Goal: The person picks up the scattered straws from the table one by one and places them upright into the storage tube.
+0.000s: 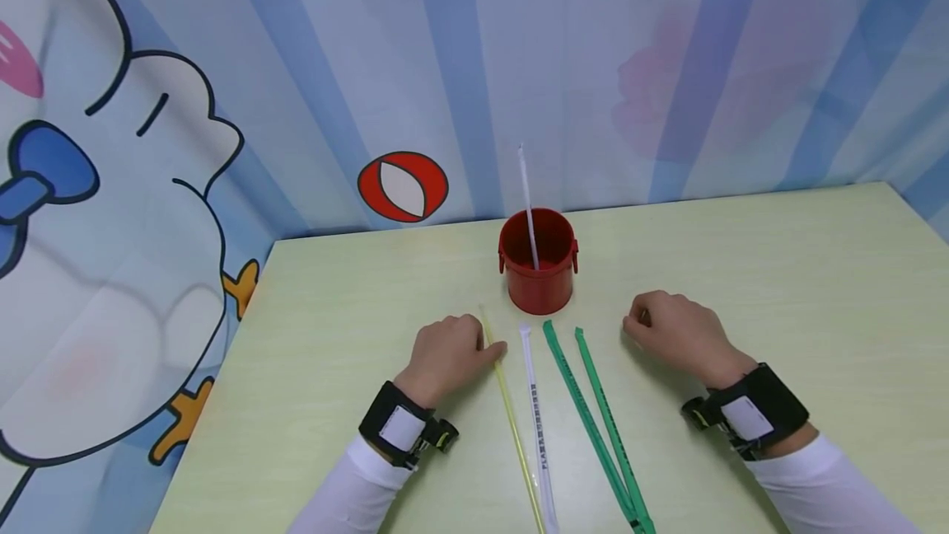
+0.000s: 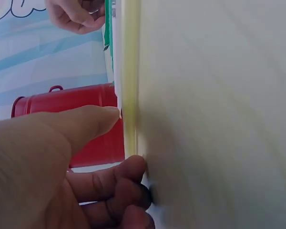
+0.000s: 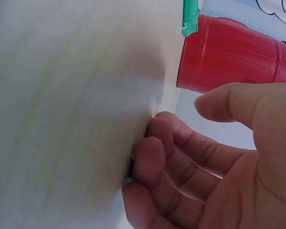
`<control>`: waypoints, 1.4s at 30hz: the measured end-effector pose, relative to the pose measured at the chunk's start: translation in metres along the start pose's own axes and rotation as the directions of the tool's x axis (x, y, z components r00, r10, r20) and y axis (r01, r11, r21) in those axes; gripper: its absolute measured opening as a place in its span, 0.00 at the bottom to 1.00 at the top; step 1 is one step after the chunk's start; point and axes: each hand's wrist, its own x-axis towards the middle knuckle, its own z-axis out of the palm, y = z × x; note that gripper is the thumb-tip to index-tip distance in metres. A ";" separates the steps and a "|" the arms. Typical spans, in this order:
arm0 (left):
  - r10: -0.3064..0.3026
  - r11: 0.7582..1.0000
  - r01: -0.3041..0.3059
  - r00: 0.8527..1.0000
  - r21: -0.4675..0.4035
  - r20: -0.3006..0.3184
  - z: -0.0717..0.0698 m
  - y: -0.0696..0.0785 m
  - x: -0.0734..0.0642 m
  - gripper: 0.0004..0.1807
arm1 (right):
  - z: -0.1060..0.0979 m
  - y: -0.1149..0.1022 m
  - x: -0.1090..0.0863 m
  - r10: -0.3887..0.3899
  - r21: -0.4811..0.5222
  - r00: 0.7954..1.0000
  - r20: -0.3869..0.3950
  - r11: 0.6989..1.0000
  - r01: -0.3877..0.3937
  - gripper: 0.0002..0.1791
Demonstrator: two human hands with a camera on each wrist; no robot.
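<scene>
My left hand [image 1: 452, 357] is at the upper part of a thin yellow straw [image 1: 511, 410] lying on the table. Thumb and index finger stand apart on either side of it, the thumb tip right at the straw [image 2: 129, 71] in the left wrist view. Beside it lies a white paper-wrapped straw [image 1: 537, 419] with dark print. Two green wrapped straws [image 1: 586, 402] come next to that, meeting at their near ends. The right hand [image 1: 682, 336] rests on the table to their right, fingers loosely curled around nothing, fingertips [image 3: 150, 157] at the tabletop.
A red bucket [image 1: 539, 291] with small side handles stands behind the straws, holding one white straw [image 1: 528, 196] that leans upright. The pale wooden table [image 1: 778, 270] ends at a blue striped cartoon backdrop [image 1: 519, 64]. Both wrists wear black camera straps [image 1: 778, 402].
</scene>
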 end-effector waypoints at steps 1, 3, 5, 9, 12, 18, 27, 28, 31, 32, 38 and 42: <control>-0.006 1.000 0.006 1.000 0.004 0.003 0.000 0.001 0.000 0.26 | 0.000 0.000 0.000 0.000 -0.001 1.000 0.000 1.000 0.000 0.11; -0.016 1.000 0.016 1.000 0.010 0.007 0.002 0.003 0.000 0.26 | 0.000 0.000 0.000 0.001 -0.004 1.000 0.001 1.000 -0.001 0.10; -0.023 1.000 0.023 1.000 0.013 0.007 0.003 0.004 0.000 0.27 | -0.001 0.000 0.000 0.005 -0.006 1.000 0.002 1.000 -0.005 0.10; -0.032 0.999 0.032 0.999 0.006 -0.003 0.004 0.006 0.000 0.24 | -0.001 0.000 -0.001 0.015 -0.008 1.000 0.005 1.000 -0.014 0.10; -0.034 0.999 0.034 0.999 -0.002 0.004 0.004 0.007 0.000 0.21 | -0.001 0.000 -0.001 0.020 -0.008 1.000 0.005 1.000 -0.020 0.11; -0.020 1.000 0.020 1.000 -0.010 0.004 0.003 0.005 -0.001 0.18 | 0.001 0.000 -0.001 0.027 -0.006 1.000 0.005 1.000 -0.027 0.11; -0.029 0.998 0.029 1.000 -0.062 0.000 0.002 -0.002 0.001 0.18 | 0.002 0.000 -0.001 0.022 -0.003 1.000 0.000 1.000 -0.022 0.10; -0.031 0.998 0.030 1.000 -0.063 -0.002 0.002 -0.003 0.001 0.18 | 0.002 0.000 -0.001 0.021 -0.004 1.000 -0.001 1.000 -0.021 0.10; -0.033 0.997 0.033 0.999 -0.065 0.001 0.001 -0.004 0.003 0.19 | 0.002 0.001 -0.001 0.021 -0.004 1.000 -0.001 1.000 -0.021 0.10; -0.034 0.997 0.034 0.999 -0.065 0.003 0.001 -0.005 0.003 0.19 | 0.002 0.001 -0.001 0.021 -0.005 1.000 -0.001 1.000 -0.021 0.10; -0.051 0.995 0.051 0.999 -0.090 0.005 -0.005 -0.006 0.002 0.20 | 0.002 0.000 -0.002 0.020 -0.009 1.000 -0.006 1.000 -0.020 0.10; -0.066 0.992 0.064 0.998 -0.106 -0.016 -0.010 -0.008 0.001 0.19 | 0.002 0.000 -0.002 0.015 -0.009 1.000 -0.010 1.000 -0.015 0.10</control>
